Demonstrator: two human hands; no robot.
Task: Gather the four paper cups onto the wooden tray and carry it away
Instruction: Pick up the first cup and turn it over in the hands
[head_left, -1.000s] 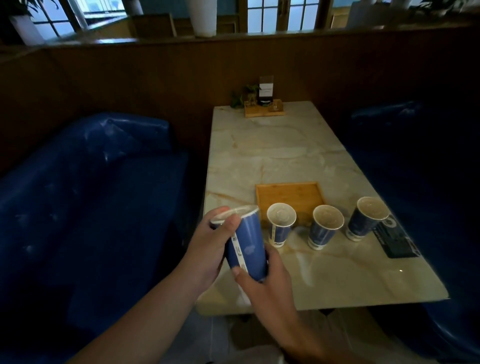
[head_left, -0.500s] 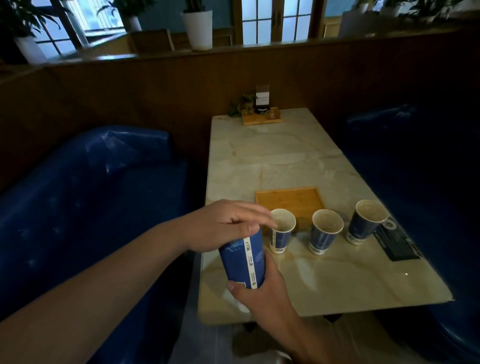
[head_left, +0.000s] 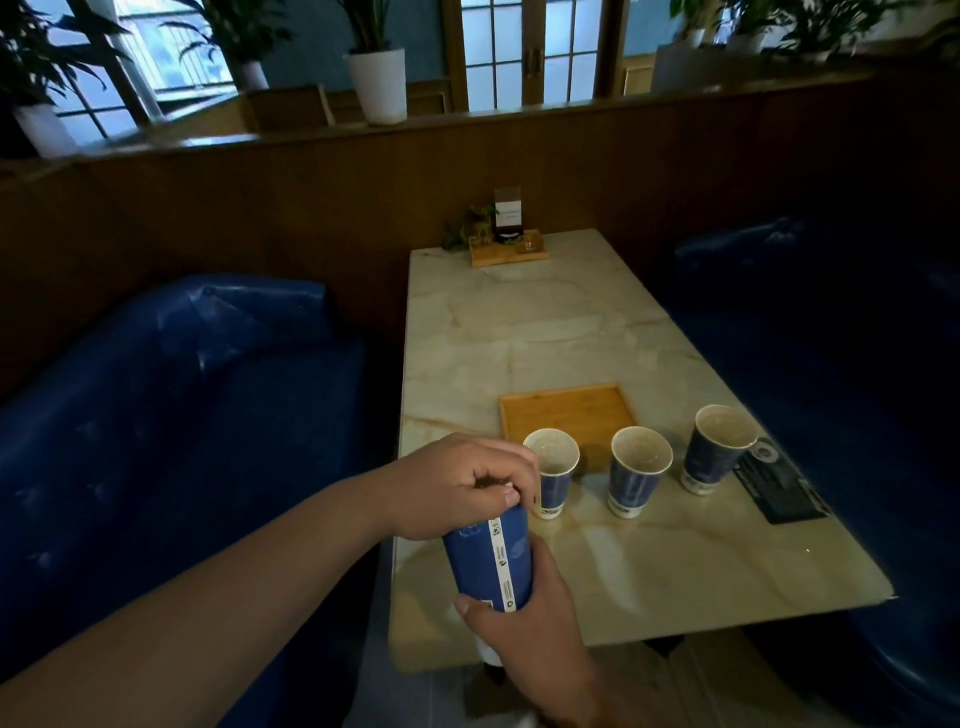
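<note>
Both hands clamp one blue paper cup (head_left: 491, 564) near the table's left edge, left hand (head_left: 457, 486) covering its mouth, right hand (head_left: 524, 629) gripping its base, while three open cups (head_left: 640, 470) stand just near of the bare wooden tray (head_left: 569, 418).

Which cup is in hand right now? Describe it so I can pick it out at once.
Start at the marble table and come to its near left corner. There the held cup is gripped by the right hand at its base and the left hand over its top. Unlike the three standing cups, its rim is covered.
</note>
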